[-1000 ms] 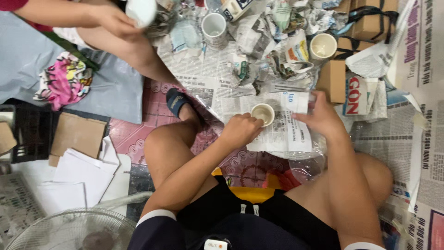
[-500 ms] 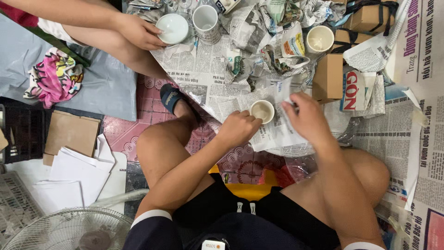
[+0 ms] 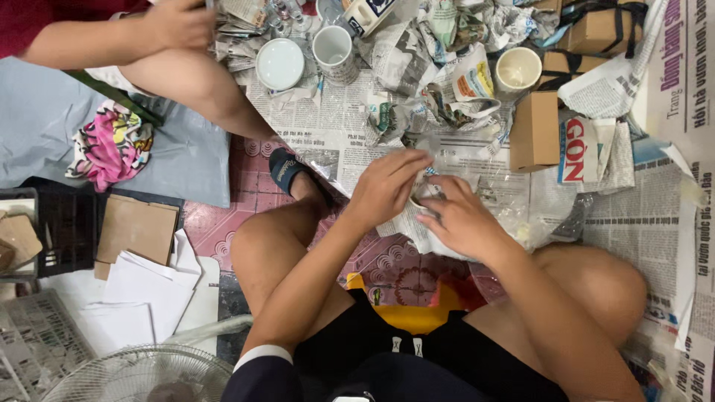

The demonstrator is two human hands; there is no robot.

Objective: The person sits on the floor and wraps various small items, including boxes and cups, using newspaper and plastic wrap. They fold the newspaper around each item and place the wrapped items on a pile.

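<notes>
From my remote seat, left hand (image 3: 387,186) and right hand (image 3: 462,222) close together on newspaper (image 3: 406,223) bundling a mostly hidden cup, below the brown box (image 3: 535,130); loose folds could slip; cup might crack on the floor.

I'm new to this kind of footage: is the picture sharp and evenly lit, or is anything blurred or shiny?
Head view: soft, even indoor light, faint shadows. The left hand and right hand look slightly soft, the white mug sharper. The clear plastic on the newspaper glints mildly.

Left hand (image 3: 387,186) and right hand (image 3: 460,219) meet, fingers curled in grip.
</notes>
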